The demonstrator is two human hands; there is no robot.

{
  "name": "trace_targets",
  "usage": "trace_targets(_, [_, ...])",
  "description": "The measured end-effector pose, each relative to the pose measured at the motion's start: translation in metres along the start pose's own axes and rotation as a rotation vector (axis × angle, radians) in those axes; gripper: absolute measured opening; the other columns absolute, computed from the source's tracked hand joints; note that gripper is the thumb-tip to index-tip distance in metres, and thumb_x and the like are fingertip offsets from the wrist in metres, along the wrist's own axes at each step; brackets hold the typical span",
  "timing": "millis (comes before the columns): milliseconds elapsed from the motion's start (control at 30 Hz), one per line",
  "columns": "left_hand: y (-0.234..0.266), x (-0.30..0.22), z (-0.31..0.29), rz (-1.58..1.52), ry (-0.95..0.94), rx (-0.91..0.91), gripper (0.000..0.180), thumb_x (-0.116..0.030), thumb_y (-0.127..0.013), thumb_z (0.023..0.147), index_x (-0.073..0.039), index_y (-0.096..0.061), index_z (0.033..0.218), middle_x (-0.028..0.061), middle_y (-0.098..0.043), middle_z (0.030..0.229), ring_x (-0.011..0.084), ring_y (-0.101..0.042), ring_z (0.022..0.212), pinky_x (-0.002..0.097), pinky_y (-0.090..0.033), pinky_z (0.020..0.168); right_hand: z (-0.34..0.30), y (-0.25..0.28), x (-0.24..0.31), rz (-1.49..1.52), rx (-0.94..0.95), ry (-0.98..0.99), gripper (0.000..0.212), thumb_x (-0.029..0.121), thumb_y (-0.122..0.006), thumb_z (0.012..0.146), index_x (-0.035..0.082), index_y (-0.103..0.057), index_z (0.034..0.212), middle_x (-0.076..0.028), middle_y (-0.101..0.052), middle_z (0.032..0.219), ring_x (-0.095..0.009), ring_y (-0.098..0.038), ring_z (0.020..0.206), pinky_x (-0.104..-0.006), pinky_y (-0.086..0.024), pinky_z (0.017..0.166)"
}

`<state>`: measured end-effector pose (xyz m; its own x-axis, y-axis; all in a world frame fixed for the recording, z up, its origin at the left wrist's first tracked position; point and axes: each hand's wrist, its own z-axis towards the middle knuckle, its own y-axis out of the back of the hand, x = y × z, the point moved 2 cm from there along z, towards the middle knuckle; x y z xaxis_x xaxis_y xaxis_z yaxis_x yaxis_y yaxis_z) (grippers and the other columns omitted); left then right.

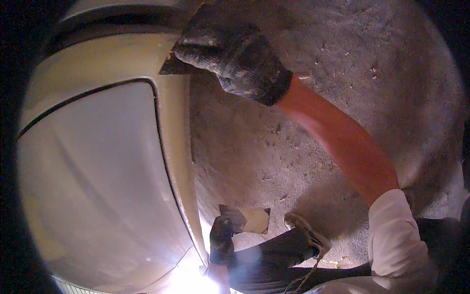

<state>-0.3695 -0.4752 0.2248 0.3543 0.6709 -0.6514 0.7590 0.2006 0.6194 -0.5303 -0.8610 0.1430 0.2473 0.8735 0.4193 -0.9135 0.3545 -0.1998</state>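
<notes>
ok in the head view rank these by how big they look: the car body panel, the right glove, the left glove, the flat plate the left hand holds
1. car body panel, by far the largest.
2. right glove, though it sits nearer the camera, so its true size is unsure.
3 and 4. flat plate and left glove look alike; too close to rank.

Smooth, matt cream car panel [174, 147]; rough, gritty concrete floor [254, 147]; grimy knit cloth glove [235, 54]; thin metal scraper blade [174, 66].
</notes>
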Motion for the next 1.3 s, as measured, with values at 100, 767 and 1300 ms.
trace_targets(100, [-0.003,-0.014,0.002,0.121,0.017,-0.009,0.017,-0.019,-0.051,0.103,-0.004,-0.059,0.106,0.0069,-0.063,0.102,0.0152,-0.06,0.094,0.0269,-0.048,0.083,0.003,0.002,-0.001,-0.06,-0.103,-0.07,0.031,0.015,-0.056,0.091,0.008,-0.062,0.121,-0.011,-0.065,0.116,-0.032,-0.061,0.107,-0.0444,-0.053,0.089])
trace_targets(767, [-0.003,-0.013,0.006,0.066,0.034,0.014,0.021,-0.022,-0.05,0.103,-0.003,-0.058,0.111,0.0036,-0.061,0.1,0.0114,-0.054,0.085,0.0261,-0.044,0.073,-0.051,-0.023,-0.008,-0.621,0.283,-0.157,0.031,0.011,-0.055,0.091,0.002,-0.061,0.119,-0.015,-0.065,0.107,-0.032,-0.062,0.1,-0.0444,-0.053,0.085])
trace_targets(1300, [0.013,-0.004,0.001,0.239,0.128,-0.048,0.035,-0.032,-0.055,0.101,-0.004,-0.058,0.122,0.0048,-0.064,0.108,0.0161,-0.061,0.096,0.0308,-0.052,0.079,-0.033,-0.038,-0.011,-0.104,-0.047,-0.446,0.032,0.012,-0.055,0.093,-0.003,-0.058,0.12,-0.016,-0.063,0.107,-0.028,-0.061,0.1,-0.0409,-0.052,0.088])
